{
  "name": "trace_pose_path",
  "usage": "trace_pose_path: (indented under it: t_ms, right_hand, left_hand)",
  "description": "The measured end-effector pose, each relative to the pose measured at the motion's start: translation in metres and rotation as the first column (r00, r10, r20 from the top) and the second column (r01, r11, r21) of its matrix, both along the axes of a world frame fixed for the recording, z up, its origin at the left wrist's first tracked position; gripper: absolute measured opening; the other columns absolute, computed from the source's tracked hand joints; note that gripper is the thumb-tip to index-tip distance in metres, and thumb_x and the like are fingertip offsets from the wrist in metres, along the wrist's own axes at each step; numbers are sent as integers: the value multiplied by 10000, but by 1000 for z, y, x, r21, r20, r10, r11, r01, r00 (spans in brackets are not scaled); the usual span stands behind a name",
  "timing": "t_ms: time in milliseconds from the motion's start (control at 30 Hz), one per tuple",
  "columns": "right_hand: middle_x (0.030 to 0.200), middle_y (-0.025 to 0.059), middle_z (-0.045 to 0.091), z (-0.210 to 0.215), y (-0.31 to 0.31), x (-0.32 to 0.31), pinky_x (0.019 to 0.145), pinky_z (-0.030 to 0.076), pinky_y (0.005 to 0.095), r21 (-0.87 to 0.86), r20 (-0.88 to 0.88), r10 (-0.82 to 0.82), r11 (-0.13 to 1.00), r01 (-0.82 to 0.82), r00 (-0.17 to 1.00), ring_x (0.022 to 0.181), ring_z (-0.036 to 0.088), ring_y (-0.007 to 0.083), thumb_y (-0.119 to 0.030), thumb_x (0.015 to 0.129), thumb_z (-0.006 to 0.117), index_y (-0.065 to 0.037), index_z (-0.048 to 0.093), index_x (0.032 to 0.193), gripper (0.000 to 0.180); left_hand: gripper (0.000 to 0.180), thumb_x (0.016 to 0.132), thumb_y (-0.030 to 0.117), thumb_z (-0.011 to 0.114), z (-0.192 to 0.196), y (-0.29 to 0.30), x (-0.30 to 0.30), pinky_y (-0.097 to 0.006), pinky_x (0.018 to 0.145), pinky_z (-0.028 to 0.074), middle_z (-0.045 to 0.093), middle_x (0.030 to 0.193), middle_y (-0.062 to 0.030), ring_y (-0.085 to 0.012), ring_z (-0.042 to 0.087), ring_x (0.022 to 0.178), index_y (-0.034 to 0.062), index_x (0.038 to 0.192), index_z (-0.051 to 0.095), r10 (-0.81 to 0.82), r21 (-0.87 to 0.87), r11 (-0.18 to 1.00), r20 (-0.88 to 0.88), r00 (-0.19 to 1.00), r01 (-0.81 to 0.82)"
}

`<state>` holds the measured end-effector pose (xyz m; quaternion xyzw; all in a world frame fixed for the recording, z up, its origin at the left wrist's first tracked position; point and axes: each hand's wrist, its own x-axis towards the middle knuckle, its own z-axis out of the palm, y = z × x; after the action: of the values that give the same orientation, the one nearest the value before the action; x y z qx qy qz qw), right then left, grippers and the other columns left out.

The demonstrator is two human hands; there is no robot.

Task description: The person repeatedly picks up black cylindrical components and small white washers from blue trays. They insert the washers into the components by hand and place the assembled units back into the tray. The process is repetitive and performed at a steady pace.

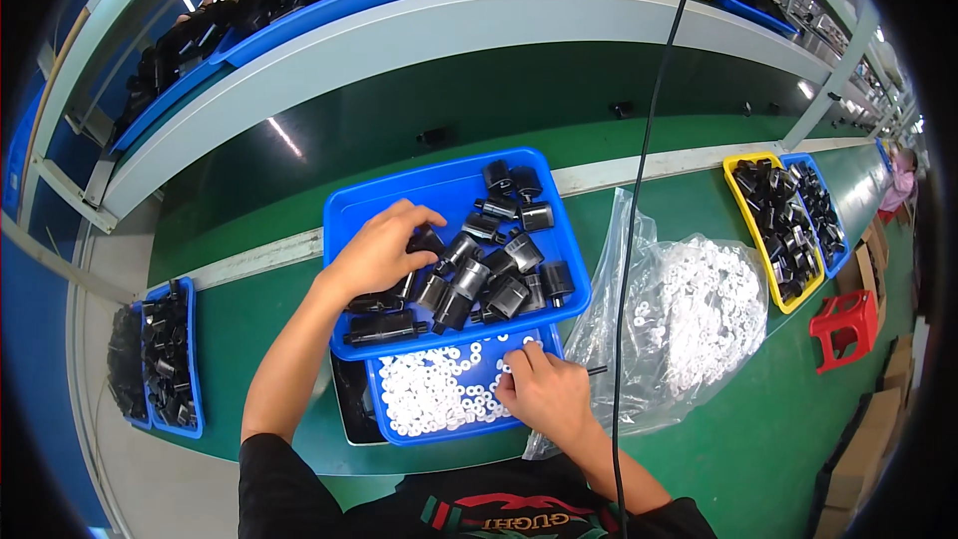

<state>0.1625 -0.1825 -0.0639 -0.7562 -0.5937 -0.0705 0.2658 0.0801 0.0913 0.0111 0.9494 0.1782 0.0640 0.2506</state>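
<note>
Cylinders (469, 277), black, lie heaped in an upper blue tray (431, 188) on the green bench (259, 309) before us. Our left hand (381, 252) reaches into this tray's left side; thumb and fingers pinch one black part (428, 240). A lower blue tray (449, 435) sits nearer to us, partly overlapped by the upper one, and contains loose white rings (421, 394). Our right hand (551, 394) is positioned over its right end with the fingers curled inward. A thin dark rod (598, 370) projects from the hand's right edge; we cannot tell whether the fingers grip it. To the right, a clear plastic bag (649, 389) contains more white rings; further right stands a yellow tray (799, 299).
</note>
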Motion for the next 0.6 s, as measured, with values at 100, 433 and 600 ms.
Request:
trace_pose_path:
  t_ms: [100, 433, 600]
  right_hand:
    - [731, 57, 524, 0, -3, 3, 427, 487, 337, 37, -25, 15, 999, -14, 1000, 517, 597, 200, -131, 672, 710, -87, 535, 783, 212]
    - [763, 49, 578, 35, -6, 19, 447, 470, 333, 112, -288, 160, 985, -132, 944, 511, 583, 210, -58, 673, 718, -91, 595, 880, 243]
    - [779, 42, 606, 44, 0, 9, 440, 442, 293, 219, -446, 301, 950, -224, 843, 506, 566, 179, -26, 644, 739, -85, 612, 903, 295]
  left_hand:
    - [480, 756, 53, 778, 9, -4, -6, -353, 858, 489, 572, 1039, -112, -260, 567, 937, 76, 1209, 620, 14, 34, 999, 161, 987, -20]
    - [413, 636, -39, 712, 14, -77, -86, -305, 855, 459, 543, 1014, -91, -220, 566, 942, 49, 1038, 678, 70, -504, 857, 327, 942, 111]
    - [464, 596, -66, 759, -8, -94, -92, -336, 836, 486, 574, 1034, -109, -256, 587, 973, 39, 1040, 678, 119, -358, 933, 381, 917, 28]
